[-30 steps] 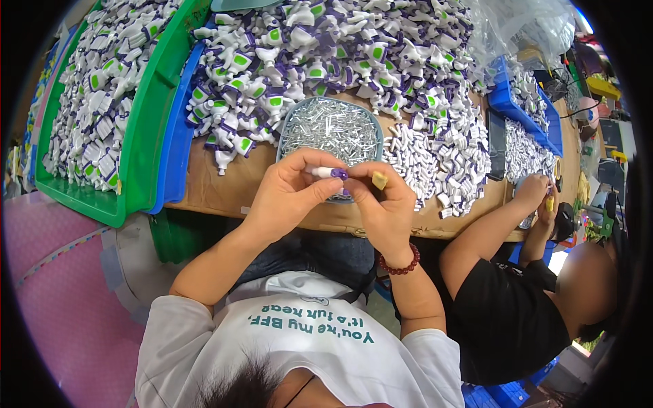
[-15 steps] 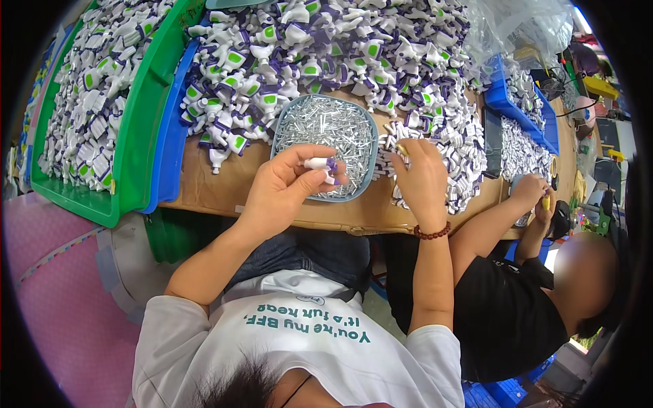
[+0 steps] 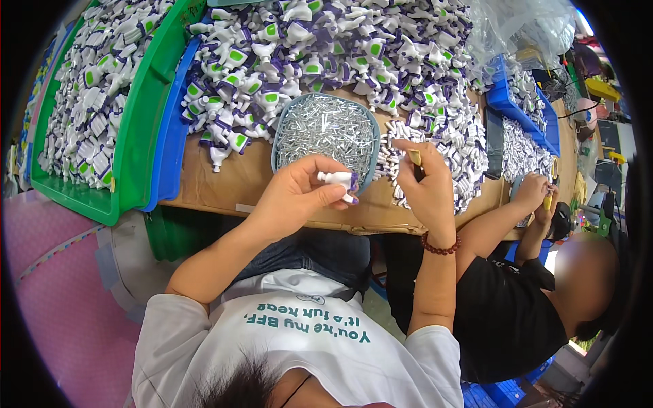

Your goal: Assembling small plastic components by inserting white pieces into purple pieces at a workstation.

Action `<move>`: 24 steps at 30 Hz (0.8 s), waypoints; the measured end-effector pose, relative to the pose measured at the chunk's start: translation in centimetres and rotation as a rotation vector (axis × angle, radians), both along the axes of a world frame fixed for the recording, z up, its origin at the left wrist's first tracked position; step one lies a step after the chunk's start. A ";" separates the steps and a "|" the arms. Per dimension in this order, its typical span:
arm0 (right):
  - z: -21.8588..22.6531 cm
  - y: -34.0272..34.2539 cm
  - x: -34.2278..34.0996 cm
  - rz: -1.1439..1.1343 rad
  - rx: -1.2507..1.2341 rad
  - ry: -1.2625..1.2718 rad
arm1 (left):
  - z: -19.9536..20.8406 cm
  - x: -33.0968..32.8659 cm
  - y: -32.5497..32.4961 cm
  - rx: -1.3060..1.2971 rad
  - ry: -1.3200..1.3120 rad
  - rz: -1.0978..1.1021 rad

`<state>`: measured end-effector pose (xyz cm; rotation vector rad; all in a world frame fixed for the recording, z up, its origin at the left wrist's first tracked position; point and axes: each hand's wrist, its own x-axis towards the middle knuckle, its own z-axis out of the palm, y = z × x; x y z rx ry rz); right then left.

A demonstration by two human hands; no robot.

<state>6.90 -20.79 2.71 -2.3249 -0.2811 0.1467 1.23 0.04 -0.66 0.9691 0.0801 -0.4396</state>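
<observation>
A hand-assembly workshop is suggested by bulk parts on all sides: a long brown counter (image 3: 192, 182) is covered by a great heap of white-and-purple plastic parts (image 3: 333, 51) with green patches, by small white pieces (image 3: 469, 163), and by a grey-blue tub (image 3: 375, 128) filled with loose metal pins (image 3: 325, 126). More parts are held in a deep green tray (image 3: 139, 129) at left and in blue trays (image 3: 502, 104) at right. Another work place along the counter is occupied by a co-worker in black (image 3: 507, 319).

My white shirt (image 3: 183, 347) — two lines of green lettering (image 3: 306, 328), upside down in view, a small emblem (image 3: 311, 299) near the hem
</observation>
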 end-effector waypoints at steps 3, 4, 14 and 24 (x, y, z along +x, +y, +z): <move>0.5 0.9 -0.5 0.094 0.299 0.137 | 0.3 0.1 -0.9 -0.049 0.062 -0.049; 0.8 1.4 -0.6 0.059 0.384 0.218 | 0.3 0.1 -1.1 -0.062 0.080 -0.062; 0.3 2.2 -1.4 0.075 0.569 0.459 | 0.6 0.5 0.2 -0.041 0.029 -0.003; 0.1 2.5 -1.4 0.137 0.566 0.176 | 0.8 0.5 0.5 -0.203 0.189 -0.031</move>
